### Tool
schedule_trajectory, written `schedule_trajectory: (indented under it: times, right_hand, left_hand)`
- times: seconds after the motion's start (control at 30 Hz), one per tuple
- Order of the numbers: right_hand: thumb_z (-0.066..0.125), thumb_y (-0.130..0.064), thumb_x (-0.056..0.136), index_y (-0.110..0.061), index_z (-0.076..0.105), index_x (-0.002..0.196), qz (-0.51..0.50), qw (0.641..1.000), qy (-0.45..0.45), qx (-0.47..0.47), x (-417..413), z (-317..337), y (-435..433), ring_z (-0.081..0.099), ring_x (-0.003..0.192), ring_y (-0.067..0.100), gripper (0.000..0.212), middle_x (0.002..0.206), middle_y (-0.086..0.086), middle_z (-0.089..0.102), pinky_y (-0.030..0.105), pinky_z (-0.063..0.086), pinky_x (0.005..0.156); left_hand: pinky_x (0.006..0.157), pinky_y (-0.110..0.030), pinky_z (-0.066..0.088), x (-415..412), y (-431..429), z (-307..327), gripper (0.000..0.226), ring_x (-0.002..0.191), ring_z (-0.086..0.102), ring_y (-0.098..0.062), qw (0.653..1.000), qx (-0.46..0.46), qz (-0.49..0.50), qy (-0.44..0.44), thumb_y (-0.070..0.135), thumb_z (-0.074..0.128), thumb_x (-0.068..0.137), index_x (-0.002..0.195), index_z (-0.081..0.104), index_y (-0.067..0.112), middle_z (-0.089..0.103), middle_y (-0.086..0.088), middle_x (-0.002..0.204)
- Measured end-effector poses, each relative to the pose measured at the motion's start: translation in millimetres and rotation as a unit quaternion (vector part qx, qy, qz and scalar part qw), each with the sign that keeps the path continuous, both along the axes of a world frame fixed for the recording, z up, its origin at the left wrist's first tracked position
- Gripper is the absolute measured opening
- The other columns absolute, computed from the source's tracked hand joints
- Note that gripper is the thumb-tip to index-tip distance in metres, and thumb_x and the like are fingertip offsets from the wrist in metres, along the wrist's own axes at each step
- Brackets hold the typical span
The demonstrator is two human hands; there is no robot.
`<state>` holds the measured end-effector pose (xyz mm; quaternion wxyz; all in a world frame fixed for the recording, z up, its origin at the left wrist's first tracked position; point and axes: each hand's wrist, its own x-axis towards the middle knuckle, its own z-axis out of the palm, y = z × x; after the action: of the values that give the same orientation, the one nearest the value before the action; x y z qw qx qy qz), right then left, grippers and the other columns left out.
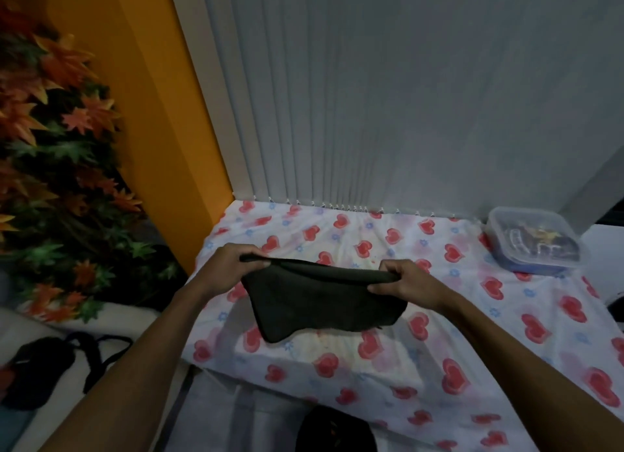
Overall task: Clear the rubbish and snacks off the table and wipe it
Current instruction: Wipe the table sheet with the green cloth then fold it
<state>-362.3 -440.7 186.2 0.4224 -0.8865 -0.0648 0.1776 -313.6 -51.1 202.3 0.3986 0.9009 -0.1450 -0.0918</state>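
Head view shows both hands holding a dark cloth (317, 303) stretched between them above the tabletop (472, 333), which is covered with a heart-print sheet. The left hand (233, 265) is pinched shut on the cloth's upper left corner, and the right hand (405, 281) is clamped on its upper right corner; the rest hangs down from that top edge, its lower hem looking to rest on or just above the sheet near the tabletop's left front corner.

The main risk, as I judge it, is the sheet itself: it already lies in wrinkles, so a hard wipe could drag and bunch it, or pull it off the front edge. The cloth is held by its corners only, so a loose grip on either side would let it fall in a heap rather than fold flat. A lidded plastic container (533, 242) with snacks inside sits at the far right corner, well apart from both hands; a wide sweep toward that side could push it off the right edge, or it may simply be left behind if wiping starts before it is cleared.
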Motion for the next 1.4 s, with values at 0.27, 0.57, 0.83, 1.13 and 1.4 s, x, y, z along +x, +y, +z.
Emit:
schedule_trajectory:
  times: [0.27,0.57,0.83,1.13,1.4]
  right_hand:
    - [0.072,-0.031,0.09,-0.024,0.057,0.081,-0.087,0.983,-0.163,0.026,116.9,9.5,7.7,0.063,0.075,0.011,0.018,0.078,-0.004,0.064,0.024,0.051,0.065]
    - [0.082,-0.019,0.079,-0.022,0.056,0.075,-0.094,0.975,-0.199,-0.032,154.3,-46.1,-36.4,0.055,0.067,0.009,0.027,0.071,-0.006,0.06,0.026,0.045,0.06]
    - [0.079,-0.033,0.08,-0.018,0.073,0.107,0.119,0.968,0.009,-0.221,115.8,-144.0,-60.0,0.068,0.102,0.027,0.031,0.114,0.007,0.07,0.039,0.054,0.084]
    - [0.033,-0.064,0.093,-0.021,0.056,0.136,0.123,0.942,-0.179,-0.257,160.2,-201.6,11.5,0.054,0.13,0.03,0.065,0.142,0.005,0.057,0.045,0.045,0.103]
    - [0.032,-0.063,0.1,-0.022,0.039,0.153,0.094,0.921,-0.25,-0.284,160.1,-269.8,99.1,0.021,0.152,0.034,0.067,0.163,0.006,0.03,0.059,0.017,0.12]
  left_hand:
    - [0.09,-0.026,0.051,86.3,-8.9,-0.7,0.017,0.104,0.064,-0.015,0.991,-0.036,0.114,-0.051,0.011,0.065,0.097,0.111,0.075,0.015,0.072,0.0,0.109]
    - [0.082,-0.031,0.053,122.8,-34.1,-59.6,0.022,0.094,0.062,-0.015,0.988,0.022,0.123,-0.092,0.012,0.082,0.082,0.099,0.078,0.026,0.069,-0.001,0.099]
    - [0.082,-0.036,0.056,73.1,-46.0,-183.1,0.027,0.097,0.066,-0.024,0.979,0.19,-0.03,0.06,0.041,0.085,0.067,0.094,0.079,0.039,0.059,0.006,0.098]
    - [0.106,-0.051,0.048,71.4,-39.5,-243.8,0.062,0.132,0.052,-0.03,0.964,0.21,0.145,-0.081,0.057,0.029,0.104,0.135,0.062,0.016,0.057,-0.011,0.142]
    - [0.12,-0.055,0.022,98.3,-51.0,-279.8,0.054,0.156,0.018,-0.023,0.933,0.305,0.167,-0.089,0.05,0.018,0.107,0.156,0.035,0.037,0.022,0.0,0.169]
